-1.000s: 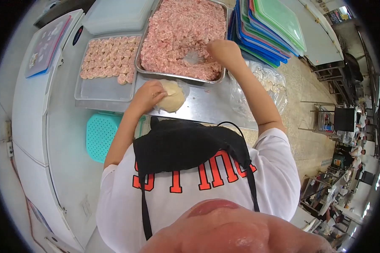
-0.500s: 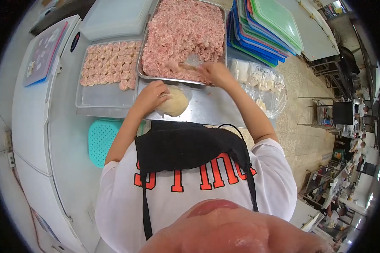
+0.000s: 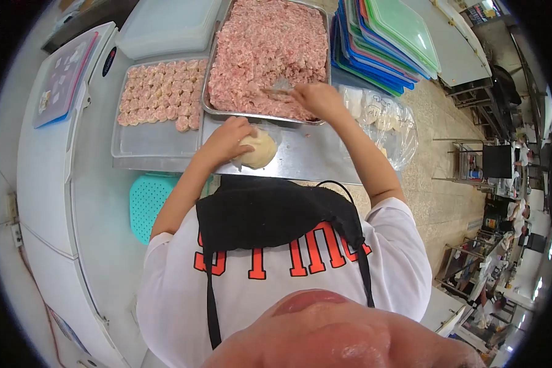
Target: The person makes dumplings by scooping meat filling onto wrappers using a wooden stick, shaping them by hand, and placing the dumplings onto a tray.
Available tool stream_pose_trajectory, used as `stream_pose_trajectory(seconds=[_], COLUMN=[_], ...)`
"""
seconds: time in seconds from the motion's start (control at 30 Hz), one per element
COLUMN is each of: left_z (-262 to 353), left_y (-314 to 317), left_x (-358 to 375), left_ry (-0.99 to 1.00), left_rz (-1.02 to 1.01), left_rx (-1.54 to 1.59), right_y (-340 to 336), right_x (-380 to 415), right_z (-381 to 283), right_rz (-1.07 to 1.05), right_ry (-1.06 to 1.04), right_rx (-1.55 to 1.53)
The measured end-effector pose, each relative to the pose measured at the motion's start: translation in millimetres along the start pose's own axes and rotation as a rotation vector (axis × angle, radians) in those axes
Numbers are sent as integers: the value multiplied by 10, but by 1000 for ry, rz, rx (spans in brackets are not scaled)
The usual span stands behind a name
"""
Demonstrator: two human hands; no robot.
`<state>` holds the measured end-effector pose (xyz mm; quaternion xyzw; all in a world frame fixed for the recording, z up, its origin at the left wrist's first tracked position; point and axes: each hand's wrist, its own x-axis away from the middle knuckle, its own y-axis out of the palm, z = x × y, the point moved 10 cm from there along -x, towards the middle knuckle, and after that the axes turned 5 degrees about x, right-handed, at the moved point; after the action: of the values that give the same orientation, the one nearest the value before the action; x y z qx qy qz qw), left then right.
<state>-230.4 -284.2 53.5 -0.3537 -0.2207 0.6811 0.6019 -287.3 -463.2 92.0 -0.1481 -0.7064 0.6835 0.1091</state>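
My right hand (image 3: 319, 100) is closed around a flat spatula (image 3: 278, 91), its blade lying against the minced meat (image 3: 264, 49) near the front of a deep metal tray (image 3: 251, 115). Fingers of my left hand (image 3: 232, 138) curl at the left edge of a pale round stack of dumpling wrappers (image 3: 259, 151), with the thumb over it. Clear plastic shows around the stack, which rests on the steel table (image 3: 294, 161). Exactly how many wrappers the fingers grip is hidden.
Left of the meat, a shallow plastic tray (image 3: 156, 144) holds rows of filled dumplings (image 3: 162, 92). Behind it lies a translucent lidded box (image 3: 168, 24). To the right are stacked coloured lids (image 3: 380, 46) and bagged white packs (image 3: 383, 119). A turquoise perforated basket (image 3: 148, 205) sits below the table's edge.
My left hand has moved slightly right, its thumb now over the wrappers. The spatula has shifted a little right and up, and the lump of meat seen at its tip no longer stands out.
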Motion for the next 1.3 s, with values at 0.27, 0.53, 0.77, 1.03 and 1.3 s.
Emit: stream_pose_trajectory(seconds=[0.27,0.53,0.77,1.03,1.3], left_z=[-22,-33,-104,-174,-315], left_y=[35,12,-67,-354,-151], left_x=[-13,27,123,222,168], left_ry=[17,-77,-31,-322,-444], left_rz=[48,107,245,528,531], left_rx=[35,-28,155,424,716], right_y=[270,49,267,-237,316], right_x=[-202,182,100,-213,167], right_z=[-261,-58,-219,29,-37], right_rz=[9,115,-100,-5,54], right_ry=[-81,31,-35,-118,-12], right_rx=[162,-150,55,318,-107])
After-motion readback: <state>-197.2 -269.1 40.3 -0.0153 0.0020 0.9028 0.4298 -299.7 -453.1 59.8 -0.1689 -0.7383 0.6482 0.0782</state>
